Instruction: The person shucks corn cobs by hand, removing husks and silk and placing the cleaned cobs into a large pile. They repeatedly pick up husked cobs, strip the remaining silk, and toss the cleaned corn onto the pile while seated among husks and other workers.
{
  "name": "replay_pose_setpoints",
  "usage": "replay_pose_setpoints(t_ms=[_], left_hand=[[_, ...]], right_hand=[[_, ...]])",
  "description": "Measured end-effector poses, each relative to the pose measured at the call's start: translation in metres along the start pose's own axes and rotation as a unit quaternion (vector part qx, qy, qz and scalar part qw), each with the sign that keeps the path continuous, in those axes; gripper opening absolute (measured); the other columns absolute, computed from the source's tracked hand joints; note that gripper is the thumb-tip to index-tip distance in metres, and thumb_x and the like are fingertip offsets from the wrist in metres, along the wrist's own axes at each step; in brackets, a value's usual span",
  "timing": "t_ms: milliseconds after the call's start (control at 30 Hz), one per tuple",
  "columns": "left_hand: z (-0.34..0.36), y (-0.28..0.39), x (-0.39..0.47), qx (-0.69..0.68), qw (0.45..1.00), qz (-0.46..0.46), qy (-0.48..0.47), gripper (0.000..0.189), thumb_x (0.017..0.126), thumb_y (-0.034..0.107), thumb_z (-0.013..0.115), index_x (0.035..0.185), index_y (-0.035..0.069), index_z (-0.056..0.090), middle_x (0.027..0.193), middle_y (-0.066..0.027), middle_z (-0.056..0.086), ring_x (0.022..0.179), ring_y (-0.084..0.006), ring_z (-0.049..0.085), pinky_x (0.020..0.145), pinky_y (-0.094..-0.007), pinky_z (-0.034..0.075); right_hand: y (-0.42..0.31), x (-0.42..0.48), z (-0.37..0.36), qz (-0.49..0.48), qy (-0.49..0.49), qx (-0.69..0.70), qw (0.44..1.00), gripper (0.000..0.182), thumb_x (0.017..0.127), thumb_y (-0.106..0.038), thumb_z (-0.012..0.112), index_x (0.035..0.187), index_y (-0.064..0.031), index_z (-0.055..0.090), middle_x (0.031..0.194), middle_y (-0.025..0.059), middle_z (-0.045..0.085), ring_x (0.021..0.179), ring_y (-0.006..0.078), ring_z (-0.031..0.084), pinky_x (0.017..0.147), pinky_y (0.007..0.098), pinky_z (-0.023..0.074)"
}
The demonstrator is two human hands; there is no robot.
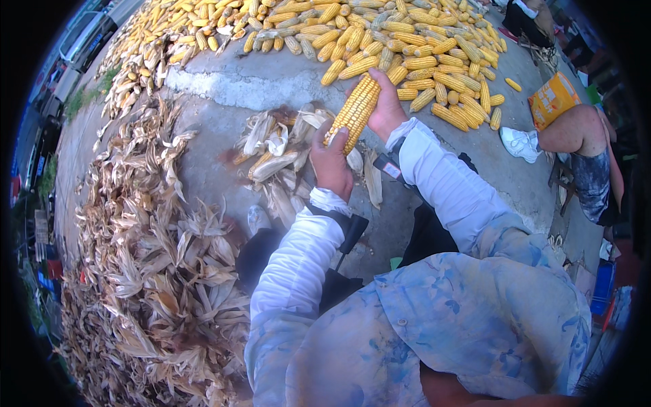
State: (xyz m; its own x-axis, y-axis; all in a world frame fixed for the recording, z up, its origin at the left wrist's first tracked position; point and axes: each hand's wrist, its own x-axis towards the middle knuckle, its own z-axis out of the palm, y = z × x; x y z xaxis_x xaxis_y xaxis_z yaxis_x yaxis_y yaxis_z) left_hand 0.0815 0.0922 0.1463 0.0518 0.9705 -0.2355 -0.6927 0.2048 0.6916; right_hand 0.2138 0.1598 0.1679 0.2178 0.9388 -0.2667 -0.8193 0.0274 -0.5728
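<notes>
A husked yellow corn cob (357,113) is held up between both hands, tilted with one end toward me. My left hand (331,165) grips its near end, thumb on the kernels. Around its far end is my right hand (388,109), with part of the fingers hidden behind the cob. Below the hands, several corn ears still partly in dry husk (269,165) lie on the concrete with loose husk leaves. Past my right hand spreads a big heap of bare yellow cobs (412,46), some with greyish kernels.
A deep pile of dry husks (152,285) covers the ground on my left. Unhusked ears (135,84) lie farther up. On the right, a seated person's bent leg (572,135) ends in a white shoe (520,143), near an orange bag (553,100). Parked vehicles (87,40) stand far left.
</notes>
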Motion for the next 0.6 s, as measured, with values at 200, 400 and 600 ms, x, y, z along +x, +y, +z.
replay_pose_setpoints(t_ms=[200, 400, 600], left_hand=[[-0.0036, -0.0026, 0.0025, -0.018, 1.0, 0.004, -0.022, 0.04, 0.082, 0.001, 0.06, 0.118, -0.008, 0.045, 0.107, -0.0151, 0.054, 0.094, -0.019, 0.056, 0.081, -0.0278, 0.046], [-0.0075, -0.0012, 0.003, -0.028, 0.999, -0.022, -0.04, 0.034, 0.086, 0.006, 0.054, 0.117, -0.005, 0.044, 0.109, -0.0146, 0.055, 0.097, -0.0218, 0.056, 0.086, -0.0305, 0.046], [-0.0005, 0.0025, -0.0009, -0.023, 0.999, -0.004, -0.023, 0.041, 0.082, 0.003, 0.059, 0.119, -0.007, 0.045, 0.106, -0.0148, 0.054, 0.094, -0.0176, 0.055, 0.083, -0.0279, 0.045]], right_hand=[[-0.0017, -0.0028, 0.0029, 0.002, 0.016, -0.017, 1.0, 0.026, 0.081, -0.03, 0.059, 0.084, -0.0051, 0.053, 0.073, 0.0109, 0.057, 0.069, 0.03, 0.06, 0.067, 0.0447, 0.05], [-0.0025, -0.0004, -0.0003, -0.01, 0.0, -0.036, 0.999, 0.027, 0.082, -0.03, 0.058, 0.087, -0.0047, 0.052, 0.073, 0.0115, 0.057, 0.07, 0.0298, 0.06, 0.066, 0.0445, 0.05], [-0.0024, 0.0013, 0.0003, 0.0, -0.007, -0.023, 1.0, 0.027, 0.082, -0.031, 0.058, 0.087, -0.0043, 0.052, 0.072, 0.0112, 0.057, 0.07, 0.0298, 0.06, 0.066, 0.0442, 0.0499]])
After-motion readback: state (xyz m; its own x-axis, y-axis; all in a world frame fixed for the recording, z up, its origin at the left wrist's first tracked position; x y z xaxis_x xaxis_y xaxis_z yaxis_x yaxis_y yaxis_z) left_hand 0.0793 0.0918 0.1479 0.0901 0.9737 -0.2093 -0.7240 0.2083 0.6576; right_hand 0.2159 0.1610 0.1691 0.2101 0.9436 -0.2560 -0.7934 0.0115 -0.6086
